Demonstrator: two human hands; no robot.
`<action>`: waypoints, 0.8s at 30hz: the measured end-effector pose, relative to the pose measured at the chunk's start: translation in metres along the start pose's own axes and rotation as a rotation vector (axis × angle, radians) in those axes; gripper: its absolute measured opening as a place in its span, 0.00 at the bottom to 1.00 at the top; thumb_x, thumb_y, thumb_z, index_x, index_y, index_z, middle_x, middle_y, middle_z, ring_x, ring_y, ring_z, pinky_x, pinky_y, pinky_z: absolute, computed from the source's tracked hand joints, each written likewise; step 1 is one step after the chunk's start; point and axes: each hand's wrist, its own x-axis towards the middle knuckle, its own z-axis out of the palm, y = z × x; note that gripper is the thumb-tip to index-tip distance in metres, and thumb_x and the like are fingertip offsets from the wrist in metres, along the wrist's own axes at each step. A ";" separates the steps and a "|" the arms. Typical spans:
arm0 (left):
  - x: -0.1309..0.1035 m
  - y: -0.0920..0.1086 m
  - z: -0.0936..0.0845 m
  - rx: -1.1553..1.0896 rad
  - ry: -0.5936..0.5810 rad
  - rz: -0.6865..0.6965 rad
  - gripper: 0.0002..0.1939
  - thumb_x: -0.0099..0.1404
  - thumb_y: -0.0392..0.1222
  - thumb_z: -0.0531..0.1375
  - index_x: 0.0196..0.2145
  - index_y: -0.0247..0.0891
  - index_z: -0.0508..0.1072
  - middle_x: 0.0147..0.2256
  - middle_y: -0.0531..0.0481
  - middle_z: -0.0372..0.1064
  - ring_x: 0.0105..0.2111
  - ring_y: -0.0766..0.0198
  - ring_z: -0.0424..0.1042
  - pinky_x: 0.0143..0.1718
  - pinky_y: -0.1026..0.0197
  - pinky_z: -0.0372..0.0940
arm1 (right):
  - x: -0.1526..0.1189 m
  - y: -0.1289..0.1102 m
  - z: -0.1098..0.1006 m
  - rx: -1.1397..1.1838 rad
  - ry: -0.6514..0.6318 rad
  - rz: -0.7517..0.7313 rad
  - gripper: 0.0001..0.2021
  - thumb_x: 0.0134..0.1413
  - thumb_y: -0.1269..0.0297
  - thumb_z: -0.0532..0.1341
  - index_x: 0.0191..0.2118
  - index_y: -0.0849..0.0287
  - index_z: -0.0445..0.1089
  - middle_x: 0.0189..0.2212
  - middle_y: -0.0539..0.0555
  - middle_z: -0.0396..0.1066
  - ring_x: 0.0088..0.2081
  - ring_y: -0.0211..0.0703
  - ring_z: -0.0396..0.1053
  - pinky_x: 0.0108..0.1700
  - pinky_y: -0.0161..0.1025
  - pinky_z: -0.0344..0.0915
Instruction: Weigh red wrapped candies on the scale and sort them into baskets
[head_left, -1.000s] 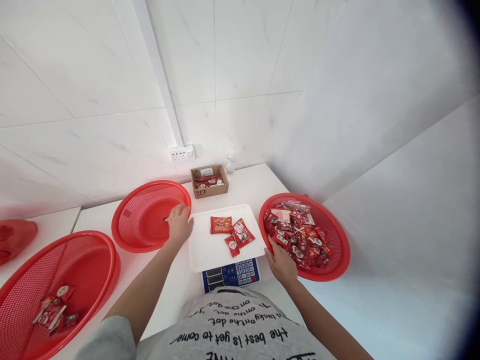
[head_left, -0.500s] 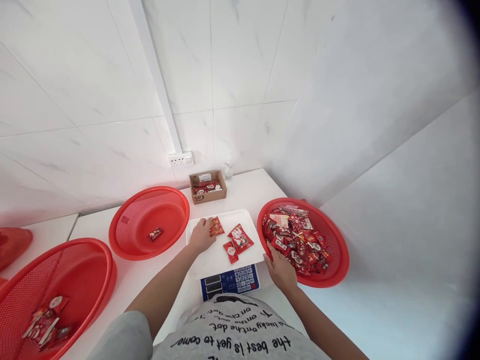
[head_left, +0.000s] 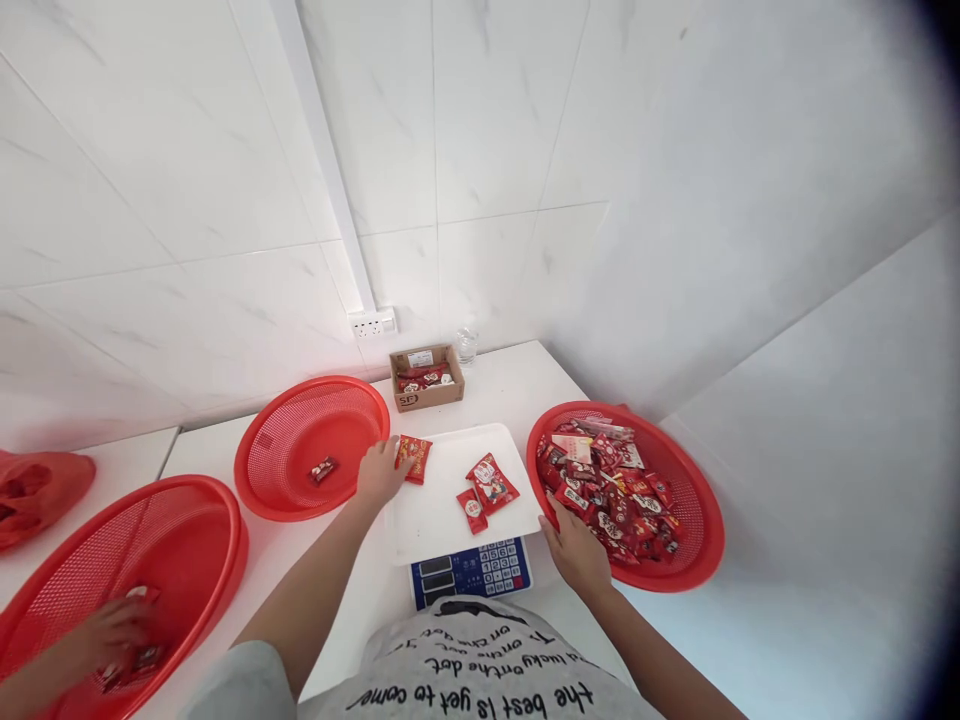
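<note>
My left hand (head_left: 380, 472) pinches a red snack packet (head_left: 415, 458) over the left edge of the white scale tray (head_left: 435, 520). Two more packets, a larger red packet (head_left: 493, 484) and a small red packet (head_left: 472, 511), lie touching on the tray's right half. My right hand (head_left: 576, 550) is closed on the near-left rim of a red mesh basket (head_left: 701, 560) heaped with red packets (head_left: 611, 515). Its thumb shows outside the rim, fingers inside. Under the tray is the scale's blue keypad (head_left: 471, 573).
Another red basket (head_left: 300, 410) holds one small packet (head_left: 323, 470). A co-worker's hand (head_left: 116, 632) reaches into the near-left basket (head_left: 214, 500). At the back stand a carton (head_left: 429, 398) of packets and a clear cup (head_left: 466, 345). A red bag (head_left: 52, 480) lies far left.
My left hand has shifted left across the tray with the red packet. A co-worker's hand has come into the near-left basket. My right hand stays at the basket rim.
</note>
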 end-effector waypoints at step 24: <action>-0.006 0.005 -0.009 -0.092 0.245 0.048 0.23 0.61 0.40 0.55 0.53 0.36 0.60 0.59 0.38 0.50 0.60 0.50 0.47 0.59 0.49 0.47 | 0.001 0.005 0.006 0.011 0.040 -0.004 0.26 0.61 0.54 0.42 0.58 0.63 0.56 0.52 0.61 0.65 0.52 0.48 0.64 0.50 0.42 0.60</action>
